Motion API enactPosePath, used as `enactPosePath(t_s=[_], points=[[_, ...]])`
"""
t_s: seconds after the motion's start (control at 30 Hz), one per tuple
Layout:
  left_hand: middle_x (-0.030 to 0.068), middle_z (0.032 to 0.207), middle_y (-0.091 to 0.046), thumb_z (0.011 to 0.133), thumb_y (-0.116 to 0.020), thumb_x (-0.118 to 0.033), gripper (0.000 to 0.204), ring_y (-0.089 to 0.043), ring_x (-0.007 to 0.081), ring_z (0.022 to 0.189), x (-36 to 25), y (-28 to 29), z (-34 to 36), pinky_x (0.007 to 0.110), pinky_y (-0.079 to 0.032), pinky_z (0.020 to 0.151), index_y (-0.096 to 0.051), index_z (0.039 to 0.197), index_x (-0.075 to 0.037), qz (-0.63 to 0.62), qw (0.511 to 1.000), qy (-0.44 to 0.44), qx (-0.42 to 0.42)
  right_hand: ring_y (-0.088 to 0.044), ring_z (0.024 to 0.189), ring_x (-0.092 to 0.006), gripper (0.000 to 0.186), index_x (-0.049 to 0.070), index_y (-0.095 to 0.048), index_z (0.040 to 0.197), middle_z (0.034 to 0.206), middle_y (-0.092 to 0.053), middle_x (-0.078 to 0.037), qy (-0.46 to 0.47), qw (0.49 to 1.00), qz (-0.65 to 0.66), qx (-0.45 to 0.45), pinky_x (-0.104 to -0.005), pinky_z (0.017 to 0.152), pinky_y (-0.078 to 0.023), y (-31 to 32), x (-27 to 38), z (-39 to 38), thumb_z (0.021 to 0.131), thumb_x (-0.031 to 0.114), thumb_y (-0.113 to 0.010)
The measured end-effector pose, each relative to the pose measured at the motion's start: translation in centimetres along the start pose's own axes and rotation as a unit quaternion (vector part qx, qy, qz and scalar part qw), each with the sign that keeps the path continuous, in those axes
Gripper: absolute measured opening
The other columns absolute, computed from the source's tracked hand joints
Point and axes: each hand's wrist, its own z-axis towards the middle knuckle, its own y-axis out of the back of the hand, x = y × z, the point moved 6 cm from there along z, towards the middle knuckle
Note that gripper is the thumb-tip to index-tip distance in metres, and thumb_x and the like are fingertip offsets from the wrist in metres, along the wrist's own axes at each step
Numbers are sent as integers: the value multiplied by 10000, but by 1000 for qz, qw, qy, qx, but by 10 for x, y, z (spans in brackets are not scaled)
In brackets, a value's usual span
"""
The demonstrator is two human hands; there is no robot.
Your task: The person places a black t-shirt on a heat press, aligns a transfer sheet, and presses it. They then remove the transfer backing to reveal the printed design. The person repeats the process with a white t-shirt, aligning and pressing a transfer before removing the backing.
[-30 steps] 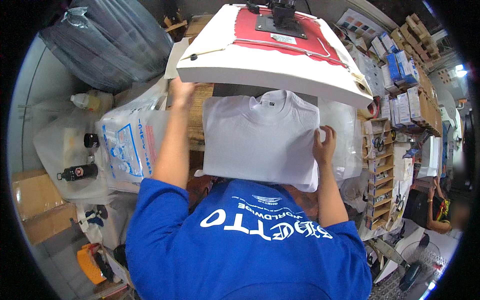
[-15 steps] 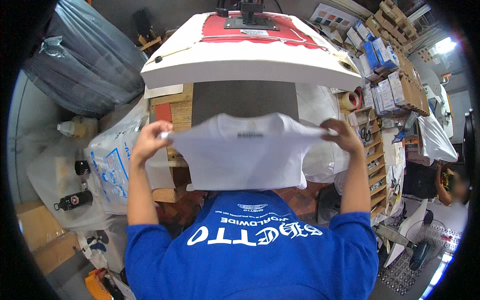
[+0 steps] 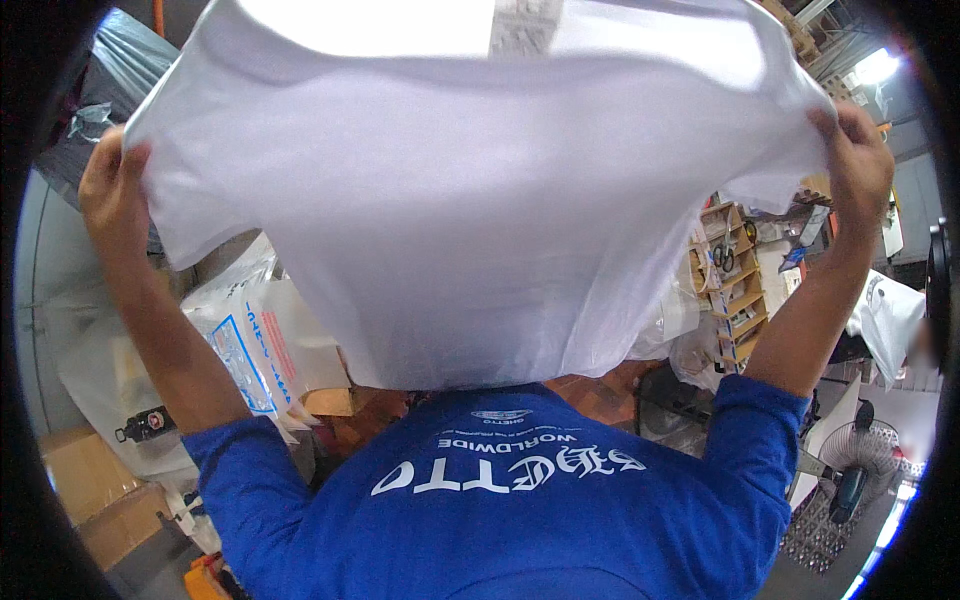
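Observation:
A white T-shirt [image 3: 470, 190] is stretched wide in front of me, held up by its shoulders. My left hand [image 3: 115, 180] pinches the fabric at the left shoulder, fingers closed. At the opposite shoulder my right hand [image 3: 855, 160] grips the cloth in the same way. The neck opening gapes at the top, and a pale label patch [image 3: 525, 25] shows inside the back of the collar. The shirt's lower part hangs down to my chest. Behind the cloth, the heat press and its dark lower plate are hidden.
At the left lie a clear plastic bag with blue print [image 3: 245, 350], a black bottle [image 3: 148, 425] and cardboard boxes [image 3: 90, 470]. On the right stand a wooden rack with slots [image 3: 740, 290], scissors [image 3: 724, 256] and a fan [image 3: 855, 470]. Grey plastic sheeting [image 3: 110, 100] hangs at the back left.
Both hands have risen and spread apart, bringing the shirt up and closer. It now covers the press that showed before. Both hands still hold the shirt.

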Motion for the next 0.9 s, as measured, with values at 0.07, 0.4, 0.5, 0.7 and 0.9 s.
enactPosePath(t_s=[0.07,0.4,0.5,0.7,0.9], points=[[23,941,-648,936,-741,-190,198,-566,113,812,12,1,-31,239,-435,740,-724,1030,-17,-223,971,-39,77,-621,792,-112,169,2,-724,1026,904,-690,-29,-42,998,34,19,-259,727,-484,3,-21,-38,947,150,-706],[157,1141,-655,1003,-607,-153,396,-675,256,1015,185,-263,-52,369,-588,804,-541,1344,36,-262,867,404,129,-691,788,-276,332,-21,-670,1079,945,-715,-171,-278,908,268,164,-406,744,-534,-316,-165,-18,944,281,-675],[151,1155,-654,1009,-601,-177,396,-669,258,1044,222,-338,-43,377,-577,838,-543,1341,29,-341,839,418,69,-701,897,-309,356,-32,-645,1130,1052,-710,-198,-405,788,457,76,-420,813,-540,-397,-187,-11,951,274,-674],[140,1182,-652,1020,-589,-226,399,-657,263,1103,292,-378,-87,393,-557,905,-546,1336,15,-308,851,424,-18,-677,993,-329,371,-35,-633,1149,1114,-690,-214,-161,972,87,149,-430,877,-523,-456,-213,-25,962,283,-668],[139,1324,-632,1045,-469,-532,628,-599,260,1239,252,-281,-268,416,-450,1076,-532,1402,-19,-283,737,566,236,-604,1122,-307,658,0,-610,1308,1186,-652,-178,-425,821,268,272,-446,989,-464,-381,-228,-272,1026,576,-459]])
